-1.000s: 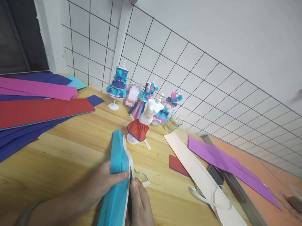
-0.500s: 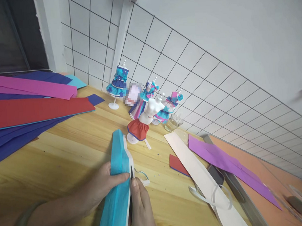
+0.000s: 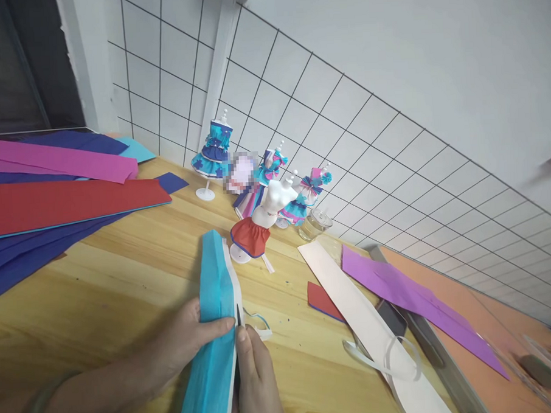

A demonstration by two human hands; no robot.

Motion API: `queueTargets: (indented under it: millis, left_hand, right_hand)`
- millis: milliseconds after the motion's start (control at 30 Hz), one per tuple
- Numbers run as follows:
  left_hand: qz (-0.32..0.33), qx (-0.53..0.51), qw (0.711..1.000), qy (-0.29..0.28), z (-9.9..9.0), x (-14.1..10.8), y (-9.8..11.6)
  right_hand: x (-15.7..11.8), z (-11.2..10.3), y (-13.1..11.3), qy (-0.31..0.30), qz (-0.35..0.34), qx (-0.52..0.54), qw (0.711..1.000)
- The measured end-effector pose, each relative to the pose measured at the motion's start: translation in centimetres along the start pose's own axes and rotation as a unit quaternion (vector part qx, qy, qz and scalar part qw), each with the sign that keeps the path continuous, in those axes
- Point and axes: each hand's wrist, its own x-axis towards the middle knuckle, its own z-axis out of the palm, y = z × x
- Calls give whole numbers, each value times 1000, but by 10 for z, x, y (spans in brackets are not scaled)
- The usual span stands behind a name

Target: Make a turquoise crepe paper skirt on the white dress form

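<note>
Turquoise paper [image 3: 213,358] rests in the left hand [image 3: 187,333], thumb [image 3: 220,327] laid across.

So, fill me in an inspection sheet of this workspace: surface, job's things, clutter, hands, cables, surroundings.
Surface: wooden table, plain grain showing.
Job's things: blue strip with a white edge; dark blade at that edge, mostly hidden.
Clutter: red sheet and pink sheet on the left; red scrap, pale strip and purple strip on the right.
Hands: left hand grips the blue strip, thumb near the blade; right hand holds the blade.
Cables: nothing seen that is plainly a cable.
Surroundings: white mannequin in a red skirt, dressed mannequins behind, a glass.
</note>
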Motion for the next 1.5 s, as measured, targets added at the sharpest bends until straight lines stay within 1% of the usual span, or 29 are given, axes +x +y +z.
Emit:
queueTargets:
  millis: [133, 267, 367, 433, 533, 667, 800, 900, 1033, 1233, 1300, 1367, 1433, 1500]
  left_hand:
    - [-2, 3, 1000, 5, 1, 0, 0]
    - [3, 0, 1000, -3, 0, 0, 1]
    - [-1, -7, 1000, -9, 1, -2, 5]
    - [-21, -15, 1000, -3, 3, -4, 10]
    - [-52, -41, 998, 16, 6, -6, 16]
    - [-47, -75, 995, 49, 4, -5, 20]
    - [-31, -74, 995, 54, 1, -2, 23]
    - [-29, -65, 996, 60, -1, -2, 26]
    - [-24, -58, 996, 56, -1, -2, 27]
    - [-12, -35, 998, 52, -1, -2, 18]
    - [-1, -25, 998, 62, -1, -2, 15]
    - [7, -20, 997, 71, -1, -1, 15]
    - [9, -23, 998, 64, -1, -1, 15]
    - [7, -25, 998, 49, -1, 0, 15]
  right_hand:
    - [1, 2, -1, 2, -15, 6, 1000]
    - [1, 4, -6, -22, -15, 14, 1000]
    - [1, 3, -9, -26, -22, 10, 999]
    - [1, 3, -10, -57, -24, 7, 998]
    - [2, 3, -10, -121, -32, 6, 992]
    - [2, 4, -8, -147, -54, 6, 988]
    - [2, 5, -11, -168, -56, 0, 984]
    - [1, 5, -12, -170, -42, 8, 985]
    - [-1, 4, -9, -144, -19, 9, 989]
    - [-2, 3, -9, -150, 26, 18, 988]
    - [-2, 3, -11, -153, 26, 31, 987]
    - [-1, 3, -13, -159, 12, 35, 987]
    - [-1, 3, -13, -163, 4, 29, 986]
    - [-1, 3, -13, -156, 18, 24, 987]
